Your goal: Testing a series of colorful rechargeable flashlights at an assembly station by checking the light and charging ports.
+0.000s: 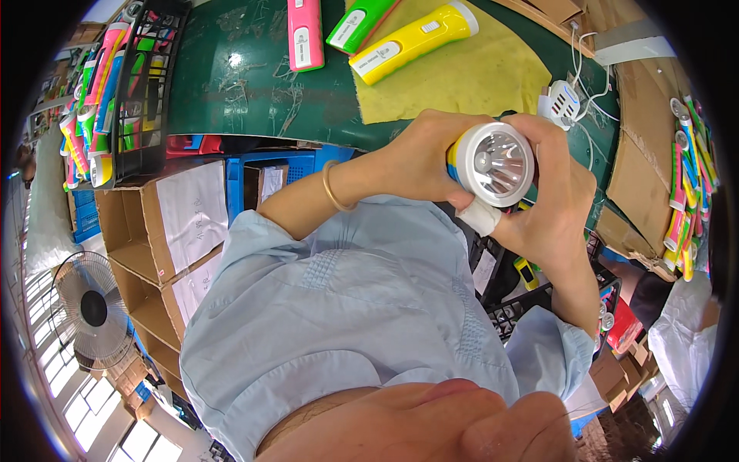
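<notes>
Between the two hands of the seated person, with its front turned up to the face, was a flashlight [496, 163]. From where I stood, the left hand [426, 152] was closed on its left side, and the right hand [560, 183] was curled around its right side, the thumb with a white wrap [480, 218] pressing just under the rim. So both hands were gripping the same thing, above the near edge of the table.

As for how far the work was, the front of this piece looked finished: the white ring and the reflector were in their place. Whether the lamp had been lit, or whether something was left to do at its back end, I could not tell, because the fingers covered most of the body. What showed of it was yellow and blue; the reflector was shiny, with facets, and I noticed no crack.

Just beyond the right hand lay a white charging hub [563, 105] with cables. Farther ahead of the grip, a yellow flashlight [416, 42] rested on a yellow cloth [481, 81], and to its left were a green flashlight [362, 23] and a pink flashlight [306, 35], all apparently whole. Well to the left of the grip, a black basket [142, 108] stood near many more flashlights.
</notes>
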The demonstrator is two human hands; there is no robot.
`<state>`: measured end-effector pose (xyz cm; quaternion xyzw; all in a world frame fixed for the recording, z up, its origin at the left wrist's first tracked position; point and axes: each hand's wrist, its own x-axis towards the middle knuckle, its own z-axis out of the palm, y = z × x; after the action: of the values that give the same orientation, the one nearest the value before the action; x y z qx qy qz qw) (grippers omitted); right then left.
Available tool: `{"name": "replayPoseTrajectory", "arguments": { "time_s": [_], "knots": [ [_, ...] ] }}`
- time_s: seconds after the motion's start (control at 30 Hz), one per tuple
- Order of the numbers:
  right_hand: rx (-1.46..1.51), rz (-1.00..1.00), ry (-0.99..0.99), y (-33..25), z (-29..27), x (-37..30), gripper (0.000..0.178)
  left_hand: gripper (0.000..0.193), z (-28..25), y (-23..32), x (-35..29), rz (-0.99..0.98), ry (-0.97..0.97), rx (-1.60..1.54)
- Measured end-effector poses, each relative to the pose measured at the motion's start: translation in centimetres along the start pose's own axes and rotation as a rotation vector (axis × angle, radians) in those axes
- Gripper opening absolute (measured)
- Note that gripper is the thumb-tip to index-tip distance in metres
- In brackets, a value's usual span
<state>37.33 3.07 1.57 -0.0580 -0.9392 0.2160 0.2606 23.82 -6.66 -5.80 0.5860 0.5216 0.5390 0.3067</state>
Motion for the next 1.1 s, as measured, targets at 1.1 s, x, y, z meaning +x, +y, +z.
{"name": "replayPoseTrajectory", "arguments": {
  "time_s": [1.1],
  "knots": [
    [0.259, 0.244, -0.263, 4.6, 0.6, 2.2, 0.028, 0.044, -0.6, 3.9, 2.4, -0.680, -0.235, -0.207]
  ]
}}
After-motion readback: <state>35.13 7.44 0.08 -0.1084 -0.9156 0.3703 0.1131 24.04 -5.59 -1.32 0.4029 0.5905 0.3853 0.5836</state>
